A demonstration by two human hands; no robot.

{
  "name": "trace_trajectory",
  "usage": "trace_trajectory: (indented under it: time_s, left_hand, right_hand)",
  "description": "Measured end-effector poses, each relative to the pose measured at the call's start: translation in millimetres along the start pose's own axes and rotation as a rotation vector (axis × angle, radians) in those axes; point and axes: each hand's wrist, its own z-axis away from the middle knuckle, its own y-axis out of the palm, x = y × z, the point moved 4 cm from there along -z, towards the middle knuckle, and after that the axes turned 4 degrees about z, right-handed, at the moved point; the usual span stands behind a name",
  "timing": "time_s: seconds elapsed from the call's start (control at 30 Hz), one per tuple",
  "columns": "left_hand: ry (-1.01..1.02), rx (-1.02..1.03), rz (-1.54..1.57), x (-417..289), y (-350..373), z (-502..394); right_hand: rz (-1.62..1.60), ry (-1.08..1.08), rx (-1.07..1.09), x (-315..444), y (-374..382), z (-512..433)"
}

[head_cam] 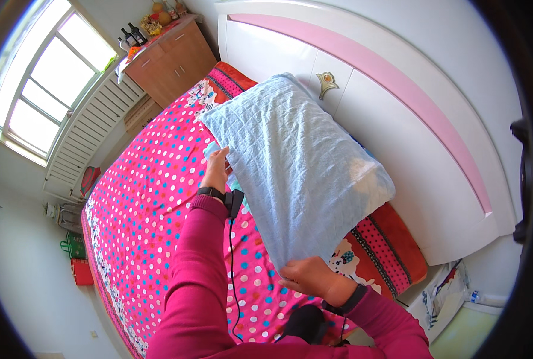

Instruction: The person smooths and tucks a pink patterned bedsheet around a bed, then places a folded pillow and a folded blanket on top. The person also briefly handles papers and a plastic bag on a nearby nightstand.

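Note:
A light blue towel-like cloth (289,148) with a quilted pattern is spread over a raised, pillow-shaped bulk by the headboard. My right hand (311,276) pinches its near corner, and the cloth runs in taut creases from there. At the cloth's left edge, my left hand (218,166) grips the border between thumb and fingers. A bit of teal fabric (244,197) shows below that edge, near my left wrist. What lies under the cloth is mostly hidden. Beneath everything is a pink polka-dot bed cover (158,175) with a red border and cartoon sheep.
Behind the bed stands a white and pink headboard (410,152) with a metal ornament (326,84). A wooden cabinet (172,63) holding bottles (131,37) fills the far left corner, beside a radiator (96,130). A bedside unit (441,296) stands at right. A black cable (233,273) trails from my left wrist.

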Motion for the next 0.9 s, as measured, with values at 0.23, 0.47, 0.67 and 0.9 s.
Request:
trace_trajectory:
  time_s: [0.23, 0.47, 0.67, 0.9]
  left_hand:
    - [0.152, -0.162, 0.020, -28, 2, -39]
    - [0.617, -0.233, 0.213, -77, -31, 13]
    - [0.136, -0.117, 0.012, 14, -77, -12]
    - [0.151, -0.205, -0.060, 33, -84, -42]
  right_hand:
    - [-0.050, 0.006, 0.078, -10, 8, 1]
    - [-0.144, -0.012, 0.077, -16, 26, -10]
    - [-0.162, 0.063, 0.185, -26, 64, -11]
    - [-0.180, 0.084, 0.266, -36, 77, 4]
